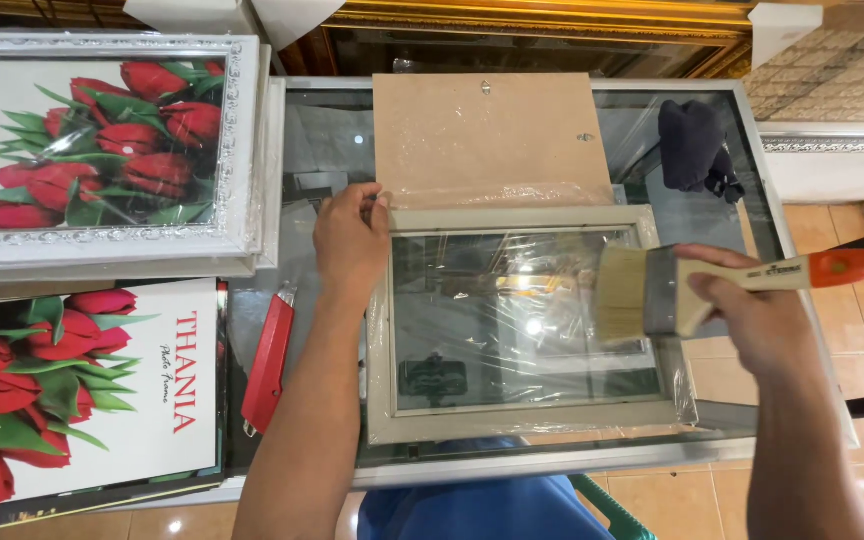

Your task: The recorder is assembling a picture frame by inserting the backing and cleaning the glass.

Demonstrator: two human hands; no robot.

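Picture frame (527, 325), pale and plastic-wrapped, lies face down on the glass table (332, 130), its brown backing board (487, 135) already off and lying just behind it, so the glass pane is open for dusting. Left hand (350, 240) presses flat on the frame's upper left corner, holding nothing. Right hand (752, 315) grips a wide paintbrush (672, 290), bristles over the pane; the board is not yet refitted.

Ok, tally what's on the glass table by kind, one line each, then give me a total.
Picture frames: 2, a plain one steadied by the left hand and a white one with a tulip print
Tulip print sheets: 1
Backing boards: 1
Brushes: 1, in the right hand
Red utility knives: 1
Dark cloths: 1
Total: 7
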